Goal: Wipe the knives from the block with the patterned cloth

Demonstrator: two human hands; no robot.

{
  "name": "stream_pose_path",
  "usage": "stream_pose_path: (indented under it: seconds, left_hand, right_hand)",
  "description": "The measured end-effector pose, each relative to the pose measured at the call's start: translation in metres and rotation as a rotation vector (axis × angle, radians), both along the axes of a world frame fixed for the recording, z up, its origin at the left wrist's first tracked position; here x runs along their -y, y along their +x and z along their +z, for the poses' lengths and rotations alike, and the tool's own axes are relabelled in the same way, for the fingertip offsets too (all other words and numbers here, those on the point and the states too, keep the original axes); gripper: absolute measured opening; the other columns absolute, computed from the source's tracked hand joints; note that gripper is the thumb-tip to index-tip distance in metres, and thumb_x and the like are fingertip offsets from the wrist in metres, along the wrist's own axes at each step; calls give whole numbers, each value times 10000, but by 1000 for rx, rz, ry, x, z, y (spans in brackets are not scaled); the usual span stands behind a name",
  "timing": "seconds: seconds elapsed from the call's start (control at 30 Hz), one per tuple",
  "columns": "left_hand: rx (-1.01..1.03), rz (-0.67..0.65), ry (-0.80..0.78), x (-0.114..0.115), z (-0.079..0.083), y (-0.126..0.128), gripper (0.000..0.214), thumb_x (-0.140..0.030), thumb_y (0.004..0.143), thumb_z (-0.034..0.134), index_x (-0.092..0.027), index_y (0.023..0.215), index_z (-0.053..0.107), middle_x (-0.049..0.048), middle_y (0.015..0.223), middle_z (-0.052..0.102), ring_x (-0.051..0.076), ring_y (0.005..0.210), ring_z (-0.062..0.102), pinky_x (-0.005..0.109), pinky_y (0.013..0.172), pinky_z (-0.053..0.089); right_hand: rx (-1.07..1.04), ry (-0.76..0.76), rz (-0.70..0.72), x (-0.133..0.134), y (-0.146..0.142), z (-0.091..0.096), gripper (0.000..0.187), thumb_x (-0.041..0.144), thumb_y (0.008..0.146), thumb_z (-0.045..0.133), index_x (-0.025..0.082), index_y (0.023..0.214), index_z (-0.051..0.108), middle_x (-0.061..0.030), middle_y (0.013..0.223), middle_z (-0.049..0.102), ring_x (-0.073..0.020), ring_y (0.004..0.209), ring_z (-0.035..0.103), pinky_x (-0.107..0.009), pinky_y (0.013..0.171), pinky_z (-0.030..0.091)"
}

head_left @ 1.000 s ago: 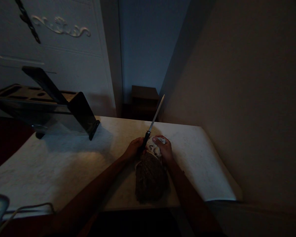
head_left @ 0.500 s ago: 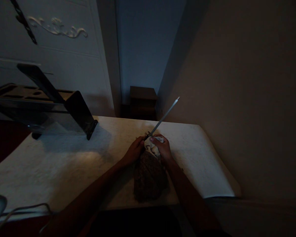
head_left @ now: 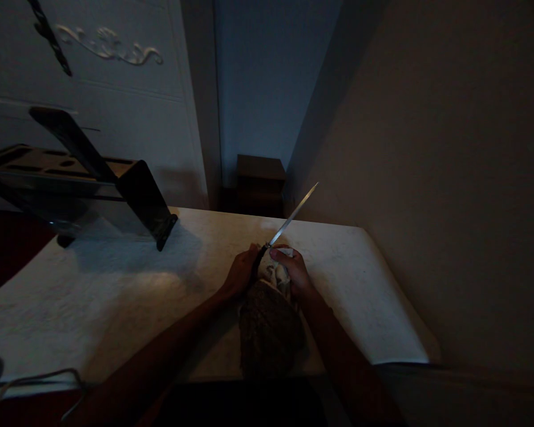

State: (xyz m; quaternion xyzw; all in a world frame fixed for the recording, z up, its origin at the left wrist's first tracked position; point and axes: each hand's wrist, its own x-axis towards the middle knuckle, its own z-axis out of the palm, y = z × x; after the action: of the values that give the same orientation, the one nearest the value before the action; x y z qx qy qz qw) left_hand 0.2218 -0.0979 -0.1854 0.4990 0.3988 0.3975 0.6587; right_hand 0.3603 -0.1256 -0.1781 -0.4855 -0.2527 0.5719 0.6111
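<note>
My left hand (head_left: 244, 270) is closed around the dark handle (head_left: 258, 262) of a tool with a long, narrow metal shaft (head_left: 292, 214). The shaft slants up and away to the right; whether it is a blade or a rod I cannot tell. In my right hand (head_left: 296, 270) a pale, crumpled cloth (head_left: 273, 271) is pinched under the thumb, close to where shaft meets handle. Below both hands lies a brown, fuzzy cloth-like bundle (head_left: 271, 332), touching the pale cloth. Darkness hides most of the fingers.
On the left of the pale table (head_left: 151, 308) stands a knife block (head_left: 71, 196) with slots on top and a black handle sticking up from it. Cables (head_left: 48, 375) lie at the lower left. A wall (head_left: 449, 178) flanks the right side; a small brown cabinet (head_left: 260, 169) stands beyond.
The metal shaft has turned a little and its tip sits slightly lower. More of the dark handle shows beside my left hand. My right hand stays at the pale cloth.
</note>
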Motion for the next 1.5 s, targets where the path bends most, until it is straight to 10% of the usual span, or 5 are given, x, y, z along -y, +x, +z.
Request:
stream_pose_path:
  seconds: [0.73, 1.13, 1.5]
  left_hand:
    - [301, -432, -433, -25, -5, -17, 592, -713, 819, 443, -179, 565, 458, -72, 318, 233, 63, 249, 172, 189, 270, 140]
    - [267, -445, -408, -36, -5, -17, 572, -709, 819, 443, -184, 593, 464, -74, 324, 241, 66, 252, 150, 193, 262, 121]
    - [110, -368, -283, -29, -2, -16, 615, -745, 778, 451, -185, 524, 473, -58, 323, 243, 65, 259, 174, 226, 304, 94]
  right_hand:
    - [91, -2, -88, -13, -9, 0, 361, 369, 504, 838, 176, 745, 651, 32, 612, 633, -134, 553, 579, -261, 562, 474]
    - [308, 85, -487, -15, -1, 1, 368, 422, 607, 780, 157, 841, 682, -35, 769, 687, -168, 685, 609, -297, 652, 502]
    - [655, 324, -144, -1, -11, 4, 280, 389, 774, 676, 216, 988, 725, -35, 954, 725, -203, 863, 651, -329, 809, 516]
